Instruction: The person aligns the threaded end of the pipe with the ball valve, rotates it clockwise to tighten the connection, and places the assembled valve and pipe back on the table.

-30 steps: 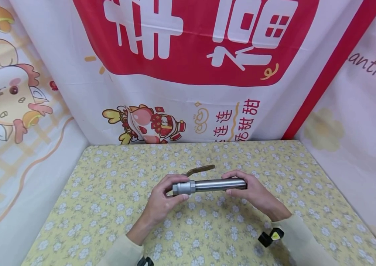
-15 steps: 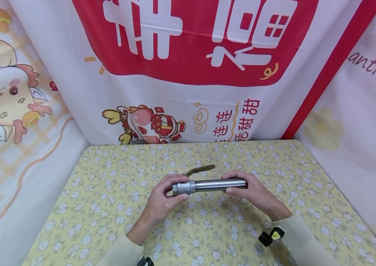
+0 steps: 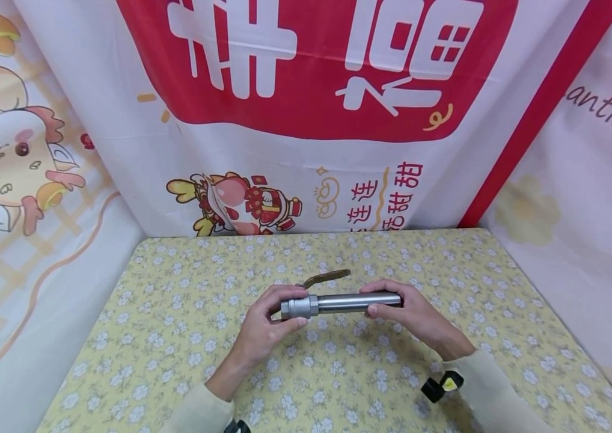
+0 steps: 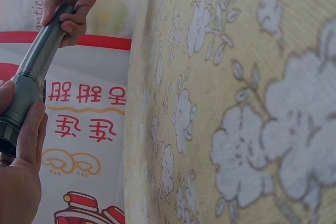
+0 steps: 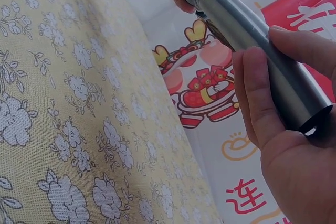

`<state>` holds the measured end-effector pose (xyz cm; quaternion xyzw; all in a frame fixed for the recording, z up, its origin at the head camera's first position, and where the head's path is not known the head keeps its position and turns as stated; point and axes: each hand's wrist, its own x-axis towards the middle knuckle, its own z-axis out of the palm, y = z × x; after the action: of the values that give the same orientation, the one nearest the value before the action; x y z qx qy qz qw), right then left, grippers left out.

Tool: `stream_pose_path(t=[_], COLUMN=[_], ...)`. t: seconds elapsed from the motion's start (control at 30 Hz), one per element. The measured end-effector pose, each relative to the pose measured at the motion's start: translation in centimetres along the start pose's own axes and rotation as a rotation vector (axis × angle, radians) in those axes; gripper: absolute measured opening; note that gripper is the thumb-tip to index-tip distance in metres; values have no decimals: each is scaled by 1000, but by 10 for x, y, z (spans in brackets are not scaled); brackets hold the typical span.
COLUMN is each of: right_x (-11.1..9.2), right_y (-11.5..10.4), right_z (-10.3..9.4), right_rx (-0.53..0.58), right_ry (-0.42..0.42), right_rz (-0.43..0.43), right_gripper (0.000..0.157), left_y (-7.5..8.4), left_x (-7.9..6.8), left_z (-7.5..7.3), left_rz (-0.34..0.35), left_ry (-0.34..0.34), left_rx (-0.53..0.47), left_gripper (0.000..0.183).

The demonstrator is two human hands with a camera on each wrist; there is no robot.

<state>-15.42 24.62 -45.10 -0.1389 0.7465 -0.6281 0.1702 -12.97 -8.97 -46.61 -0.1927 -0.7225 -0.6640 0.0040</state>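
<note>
The left hand (image 3: 264, 325), curled partway, gripped the valve (image 3: 299, 308), brown handle (image 3: 329, 276) beyond. Rightward, the pipe (image 3: 341, 302) met it above the surface (image 3: 338, 373); the right hand (image 3: 415, 313), likewise curled, held its far end. Barely anything had shifted, suggesting a steady hold, without visible progress.

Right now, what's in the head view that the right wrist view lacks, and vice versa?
Head only: both cream sleeves and the black devices at the wrists.
Right wrist only: the hollow opening at the metal tube's end.
Both: left hand holding the valve fitting, right hand gripping the tube, flowered table surface.
</note>
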Motion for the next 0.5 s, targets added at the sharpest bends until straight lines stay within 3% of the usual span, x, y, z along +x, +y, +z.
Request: stream_pose_path(t=[0.5], right_x=[-1], right_y=[0], right_z=[3], right_rx=[-20], right_ry=[49], right_rz=[-20], right_gripper=[36], left_y=[0], left_x=[0], left_z=[1], left_rz=[-4], left_ry=[-1], left_rx=[4], left_gripper=[47])
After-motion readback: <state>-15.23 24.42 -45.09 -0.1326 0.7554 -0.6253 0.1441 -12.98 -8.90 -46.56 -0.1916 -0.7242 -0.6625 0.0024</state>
